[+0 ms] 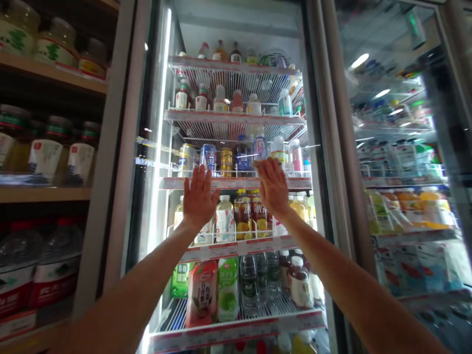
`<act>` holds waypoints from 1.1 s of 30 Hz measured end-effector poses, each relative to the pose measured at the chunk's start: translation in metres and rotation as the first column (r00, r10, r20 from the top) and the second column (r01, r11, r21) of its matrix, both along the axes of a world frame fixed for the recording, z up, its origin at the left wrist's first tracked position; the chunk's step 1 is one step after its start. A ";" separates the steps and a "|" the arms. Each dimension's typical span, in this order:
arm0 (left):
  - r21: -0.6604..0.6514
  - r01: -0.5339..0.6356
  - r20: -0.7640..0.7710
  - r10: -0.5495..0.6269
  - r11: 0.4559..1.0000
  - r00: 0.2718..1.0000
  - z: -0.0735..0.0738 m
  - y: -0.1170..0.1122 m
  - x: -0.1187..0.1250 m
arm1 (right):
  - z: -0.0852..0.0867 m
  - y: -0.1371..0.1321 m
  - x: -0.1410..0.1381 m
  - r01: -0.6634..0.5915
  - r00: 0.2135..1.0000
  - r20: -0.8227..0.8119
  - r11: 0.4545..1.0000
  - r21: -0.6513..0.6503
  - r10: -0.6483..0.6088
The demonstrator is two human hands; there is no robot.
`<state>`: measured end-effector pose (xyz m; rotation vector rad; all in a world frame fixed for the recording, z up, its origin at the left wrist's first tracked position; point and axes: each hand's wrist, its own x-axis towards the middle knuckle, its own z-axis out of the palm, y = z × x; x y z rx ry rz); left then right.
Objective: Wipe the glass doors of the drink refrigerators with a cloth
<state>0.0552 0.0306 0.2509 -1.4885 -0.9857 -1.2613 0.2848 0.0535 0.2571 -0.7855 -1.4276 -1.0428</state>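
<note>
My left hand [199, 196] and my right hand [272, 187] are both raised with fingers stretched out, palms toward the lit drinks fridge [236, 29]. They hold nothing. Both sit level with the shelf edge [236, 183] under a row of cans [208, 157] and small bottles. Just below and between the hands stand juice bottles [243, 214] and a white bottle [224, 219]. I cannot tell whether the palms touch a glass door or the shelf front. Lower down are a red carton [202, 294], a green bottle [227, 289] and dark water bottles [250, 282].
A wooden shelf unit [47, 194] on the left carries jars and large water jugs [40, 270]. A second fridge with a shut glass door [398, 147] stands on the right, its metal frame [339, 172] between the two.
</note>
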 end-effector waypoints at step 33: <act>-0.001 0.025 -0.008 -0.025 1.000 1.000 -0.001 0.001 -0.001 | 0.005 0.006 0.032 0.000 0.948 -0.319 0.999 -0.044 -0.014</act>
